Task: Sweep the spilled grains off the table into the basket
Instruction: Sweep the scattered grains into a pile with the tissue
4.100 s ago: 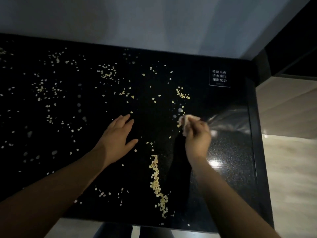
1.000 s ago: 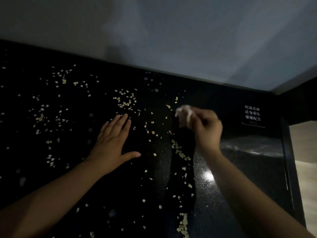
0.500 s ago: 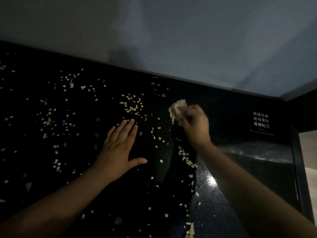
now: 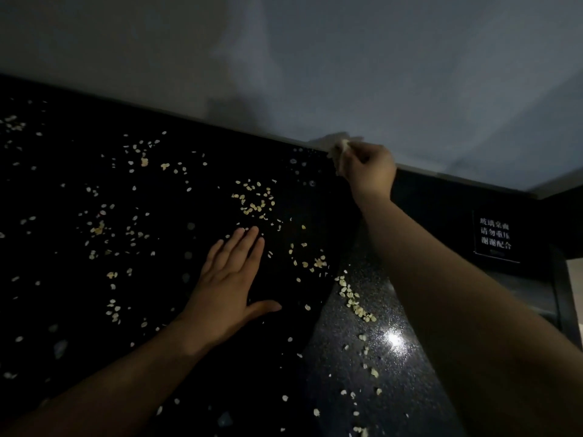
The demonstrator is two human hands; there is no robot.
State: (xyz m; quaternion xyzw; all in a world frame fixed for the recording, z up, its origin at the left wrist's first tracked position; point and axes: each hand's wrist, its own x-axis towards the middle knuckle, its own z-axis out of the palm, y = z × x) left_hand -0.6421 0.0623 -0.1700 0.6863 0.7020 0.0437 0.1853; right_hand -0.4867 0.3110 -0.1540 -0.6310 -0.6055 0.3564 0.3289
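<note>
Pale spilled grains (image 4: 254,201) lie scattered over a glossy black table (image 4: 79,294), with a thin row of them (image 4: 355,301) right of centre. My right hand (image 4: 367,170) reaches to the table's far edge by the wall and grips a small crumpled white tissue (image 4: 340,149). My left hand (image 4: 227,288) lies flat on the table, fingers straight and together, thumb spread, among the grains. No basket is in view.
A grey wall (image 4: 315,58) rises right behind the table. A small black sign with white characters (image 4: 495,236) stands at the far right. A bright light spot (image 4: 394,340) reflects on the table. Pale floor shows at the right edge.
My right hand has carried the tissue away from me, from the middle of the table up to the far edge at the wall. The left hand has stayed flat in place.
</note>
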